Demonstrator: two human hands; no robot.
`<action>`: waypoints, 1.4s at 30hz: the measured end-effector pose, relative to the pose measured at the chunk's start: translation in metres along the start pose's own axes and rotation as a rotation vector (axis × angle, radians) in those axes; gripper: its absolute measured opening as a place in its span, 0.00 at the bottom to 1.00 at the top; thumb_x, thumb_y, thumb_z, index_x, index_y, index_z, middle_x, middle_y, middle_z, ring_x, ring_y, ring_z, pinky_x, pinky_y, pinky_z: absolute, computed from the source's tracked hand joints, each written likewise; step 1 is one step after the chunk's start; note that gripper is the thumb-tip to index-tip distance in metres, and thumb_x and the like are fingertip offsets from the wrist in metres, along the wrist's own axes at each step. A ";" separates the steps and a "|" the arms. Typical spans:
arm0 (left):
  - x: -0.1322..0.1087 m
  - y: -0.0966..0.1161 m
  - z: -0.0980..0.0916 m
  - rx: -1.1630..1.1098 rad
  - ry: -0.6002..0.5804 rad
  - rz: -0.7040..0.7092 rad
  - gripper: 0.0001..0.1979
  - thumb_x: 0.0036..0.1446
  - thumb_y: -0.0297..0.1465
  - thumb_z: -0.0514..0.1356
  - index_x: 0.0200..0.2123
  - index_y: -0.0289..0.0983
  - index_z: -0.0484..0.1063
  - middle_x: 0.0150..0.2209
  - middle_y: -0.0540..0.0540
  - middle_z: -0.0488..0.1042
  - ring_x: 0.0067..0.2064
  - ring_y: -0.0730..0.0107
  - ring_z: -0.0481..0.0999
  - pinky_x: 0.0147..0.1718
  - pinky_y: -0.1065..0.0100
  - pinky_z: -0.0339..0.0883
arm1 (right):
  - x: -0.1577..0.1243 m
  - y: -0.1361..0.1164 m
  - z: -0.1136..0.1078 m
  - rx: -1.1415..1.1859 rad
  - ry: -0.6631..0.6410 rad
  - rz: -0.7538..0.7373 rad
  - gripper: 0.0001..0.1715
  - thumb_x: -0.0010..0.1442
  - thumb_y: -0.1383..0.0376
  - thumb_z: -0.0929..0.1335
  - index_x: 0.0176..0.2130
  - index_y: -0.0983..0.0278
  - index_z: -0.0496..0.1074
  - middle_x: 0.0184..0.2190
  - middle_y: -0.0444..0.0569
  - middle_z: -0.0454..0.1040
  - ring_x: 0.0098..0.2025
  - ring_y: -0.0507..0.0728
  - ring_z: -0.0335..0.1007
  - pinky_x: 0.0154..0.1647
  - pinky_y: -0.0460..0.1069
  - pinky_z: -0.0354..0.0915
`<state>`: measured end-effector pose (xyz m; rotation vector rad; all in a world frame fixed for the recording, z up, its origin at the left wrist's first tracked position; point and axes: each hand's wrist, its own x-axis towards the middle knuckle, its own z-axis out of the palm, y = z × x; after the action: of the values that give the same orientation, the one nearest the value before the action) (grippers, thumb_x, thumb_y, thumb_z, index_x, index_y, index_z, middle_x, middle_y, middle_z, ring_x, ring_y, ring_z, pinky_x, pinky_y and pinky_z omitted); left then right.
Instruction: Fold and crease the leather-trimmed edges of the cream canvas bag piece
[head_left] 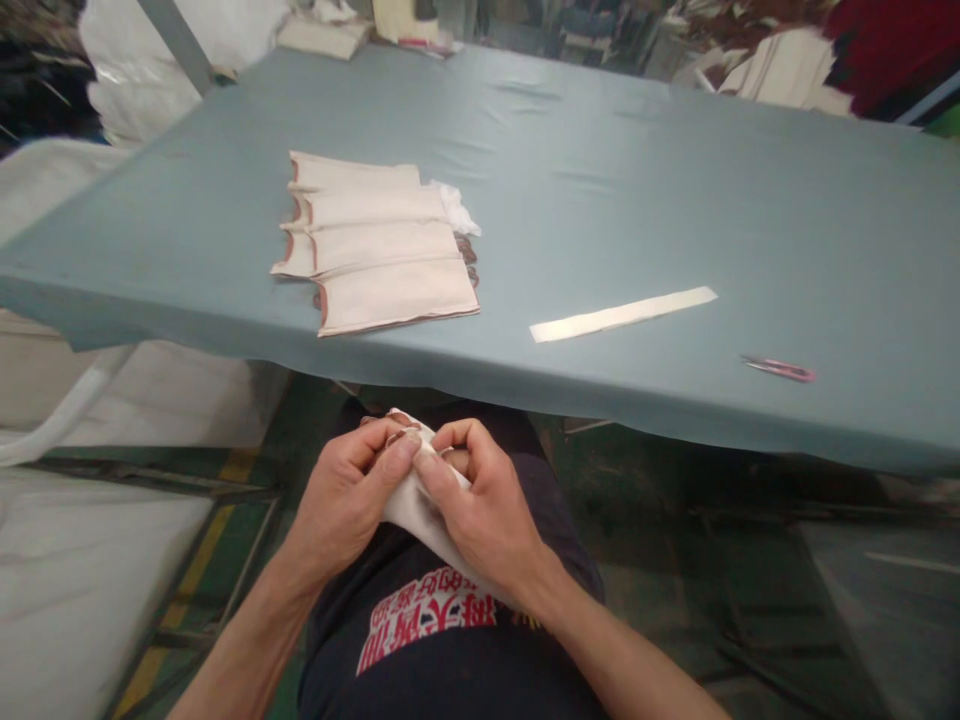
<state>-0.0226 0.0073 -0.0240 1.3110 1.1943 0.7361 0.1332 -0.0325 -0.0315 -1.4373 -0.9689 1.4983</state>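
Observation:
Close to my body, just off the table's near edge, both hands grip one cream fabric piece (409, 505) with a bit of brown edging showing at its top. My left hand (349, 495) pinches it between thumb and fingers near that brown edge. Beside it, my right hand (484, 500) is closed on the same cloth, thumb pressed down and fingers curled. The thumbs almost meet. Much of the fabric is hidden under my hands. On the table ahead lie several overlapping cream fabric pieces (394, 290) with brown trim along their left ends.
A blue-grey cover drapes the table (525, 230). On it lie a cream strip (622, 314), pink-handled thread snips (780, 369) and a crumpled white scrap (456, 210). White wrapped bulk (90, 590) stands at lower left, near a white curved tube (75, 410).

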 end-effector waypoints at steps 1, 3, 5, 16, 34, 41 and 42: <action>0.001 0.003 -0.001 0.036 0.016 0.020 0.17 0.65 0.43 0.64 0.28 0.37 0.75 0.26 0.52 0.72 0.25 0.74 0.64 0.23 0.73 0.59 | -0.004 -0.001 -0.004 -0.067 -0.008 -0.020 0.18 0.66 0.48 0.69 0.40 0.59 0.67 0.21 0.37 0.67 0.22 0.51 0.59 0.24 0.45 0.53; 0.001 0.009 -0.004 0.127 0.048 0.065 0.17 0.64 0.41 0.63 0.26 0.38 0.76 0.25 0.52 0.72 0.24 0.74 0.64 0.22 0.72 0.59 | -0.014 -0.001 -0.012 -0.166 -0.049 -0.023 0.15 0.68 0.51 0.68 0.41 0.60 0.69 0.22 0.38 0.70 0.22 0.51 0.60 0.24 0.46 0.52; 0.003 0.015 -0.005 0.210 0.071 0.116 0.17 0.64 0.40 0.62 0.26 0.38 0.77 0.25 0.51 0.75 0.26 0.73 0.68 0.24 0.72 0.61 | -0.027 0.001 -0.020 -0.245 -0.080 -0.008 0.13 0.70 0.53 0.66 0.41 0.60 0.71 0.23 0.39 0.72 0.23 0.51 0.62 0.24 0.46 0.52; 0.016 0.038 -0.017 0.261 -0.161 0.252 0.16 0.68 0.38 0.62 0.30 0.38 0.82 0.33 0.48 0.83 0.33 0.66 0.79 0.30 0.71 0.67 | -0.038 -0.025 -0.082 -0.466 0.086 -0.421 0.13 0.72 0.55 0.70 0.49 0.61 0.76 0.40 0.50 0.85 0.42 0.58 0.83 0.46 0.51 0.74; 0.003 0.045 -0.009 0.455 -0.174 0.422 0.14 0.66 0.31 0.62 0.26 0.39 0.74 0.23 0.55 0.75 0.23 0.77 0.70 0.22 0.76 0.56 | 0.031 -0.066 -0.064 -0.768 -0.464 -0.574 0.28 0.71 0.44 0.70 0.30 0.61 0.67 0.24 0.40 0.65 0.26 0.50 0.56 0.30 0.49 0.45; 0.006 0.043 -0.009 0.327 -0.217 0.330 0.07 0.65 0.32 0.65 0.32 0.41 0.79 0.28 0.53 0.78 0.26 0.73 0.75 0.24 0.76 0.64 | 0.033 -0.064 -0.068 -0.504 -0.634 -0.449 0.30 0.71 0.47 0.69 0.26 0.60 0.61 0.22 0.37 0.57 0.24 0.49 0.49 0.27 0.47 0.45; 0.005 0.042 -0.010 0.337 -0.227 0.353 0.07 0.66 0.31 0.64 0.33 0.42 0.79 0.28 0.54 0.79 0.27 0.73 0.75 0.25 0.76 0.65 | 0.034 -0.063 -0.069 -0.462 -0.648 -0.434 0.29 0.71 0.48 0.69 0.26 0.60 0.61 0.22 0.36 0.57 0.24 0.49 0.49 0.26 0.47 0.45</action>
<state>-0.0218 0.0223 0.0171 1.8659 0.9388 0.6280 0.2049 0.0212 0.0114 -0.9237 -1.9852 1.4770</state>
